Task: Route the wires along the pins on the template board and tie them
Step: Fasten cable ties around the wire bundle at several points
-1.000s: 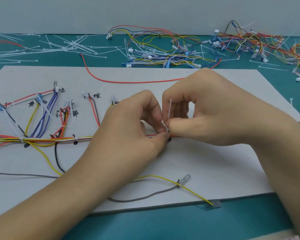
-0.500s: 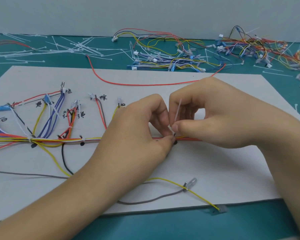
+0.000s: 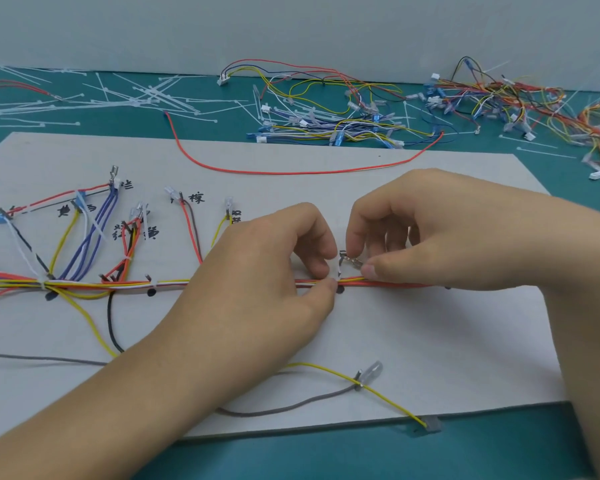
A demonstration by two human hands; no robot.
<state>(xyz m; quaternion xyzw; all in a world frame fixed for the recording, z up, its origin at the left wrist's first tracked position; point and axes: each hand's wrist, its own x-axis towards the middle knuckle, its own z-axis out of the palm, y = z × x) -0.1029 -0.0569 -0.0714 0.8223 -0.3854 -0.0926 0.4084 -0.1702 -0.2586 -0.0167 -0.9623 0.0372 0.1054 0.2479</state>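
A white template board [image 3: 413, 327] lies on the teal table. A bundle of coloured wires [image 3: 174, 283] runs left to right across its middle, with branches fanning up to marked pins at the left. My left hand [image 3: 267, 271] pinches a white cable tie [image 3: 338, 268] at the bundle, thumb and forefinger closed on it. My right hand [image 3: 430, 230] pinches a small metal terminal [image 3: 352, 260] just right of the tie, above the bundle. Two white ties [image 3: 152, 284] bind the bundle further left.
A loose red wire [image 3: 291, 172] curves across the board's far edge. Loose white cable ties [image 3: 118, 102] lie scattered at the back left. Piles of spare wire harnesses [image 3: 343, 112] fill the back middle and right. A yellow wire [image 3: 388, 396] and a grey wire [image 3: 291, 407] trail near the board's front edge.
The upright tail of the cable tie between my hands is gone from view. My right hand has opened away from my left and now pinches a metal terminal.
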